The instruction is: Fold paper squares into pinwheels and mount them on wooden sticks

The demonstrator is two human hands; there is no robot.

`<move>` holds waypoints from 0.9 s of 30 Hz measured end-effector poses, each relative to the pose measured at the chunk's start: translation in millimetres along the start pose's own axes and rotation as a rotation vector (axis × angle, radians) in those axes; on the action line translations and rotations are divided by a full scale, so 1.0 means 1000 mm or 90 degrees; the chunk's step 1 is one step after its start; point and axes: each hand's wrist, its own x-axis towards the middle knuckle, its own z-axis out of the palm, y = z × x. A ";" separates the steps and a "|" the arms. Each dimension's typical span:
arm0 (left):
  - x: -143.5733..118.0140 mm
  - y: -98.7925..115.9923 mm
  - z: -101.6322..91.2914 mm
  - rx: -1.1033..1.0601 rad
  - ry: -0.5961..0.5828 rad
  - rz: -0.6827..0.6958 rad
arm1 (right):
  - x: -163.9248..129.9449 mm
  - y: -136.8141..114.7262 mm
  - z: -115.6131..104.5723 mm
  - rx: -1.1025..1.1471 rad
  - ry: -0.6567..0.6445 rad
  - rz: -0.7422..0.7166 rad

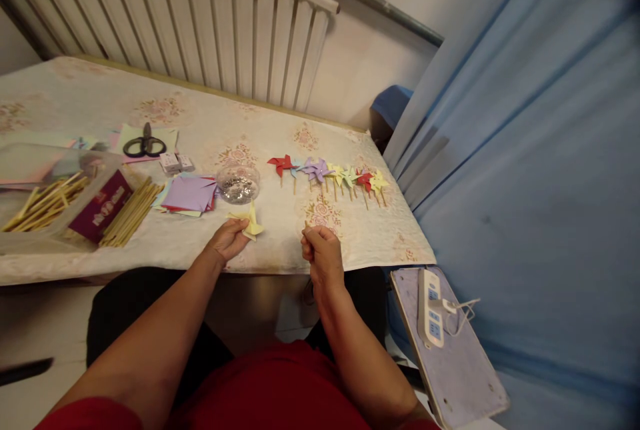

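Bare tablecloth [280, 230] is left open between the glass bowl [239, 185] and the row of pinwheels [330, 173]; leftward passage is blocked by paper squares [189, 194] and sticks [131, 211]

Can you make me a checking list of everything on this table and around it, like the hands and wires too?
Surface: table under a pale flowered cloth.
Job's things: yellow folded paper; row of finished pinwheels.
Clutter: scissors, coloured paper stack, wooden sticks, clear bowl, red packet.
Hands: left hand touches the yellow folded paper; right hand is closed, apparently around a thin stick.
Cables: power strip with white cord on a board.
Surroundings: radiator, blue curtain.
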 end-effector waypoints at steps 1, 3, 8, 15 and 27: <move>0.000 0.000 -0.001 -0.001 -0.002 -0.002 | 0.000 0.000 0.000 0.001 0.000 0.001; 0.001 -0.001 -0.002 -0.007 -0.007 -0.004 | 0.001 0.001 -0.001 -0.001 0.003 -0.002; 0.001 -0.001 -0.003 -0.014 -0.001 -0.002 | 0.003 0.004 -0.002 -0.005 0.017 -0.009; -0.003 0.001 0.003 -0.009 0.006 -0.006 | 0.002 0.004 -0.002 -0.001 0.020 -0.005; -0.004 0.002 0.004 -0.033 0.030 -0.015 | 0.002 0.005 -0.002 -0.014 0.030 -0.019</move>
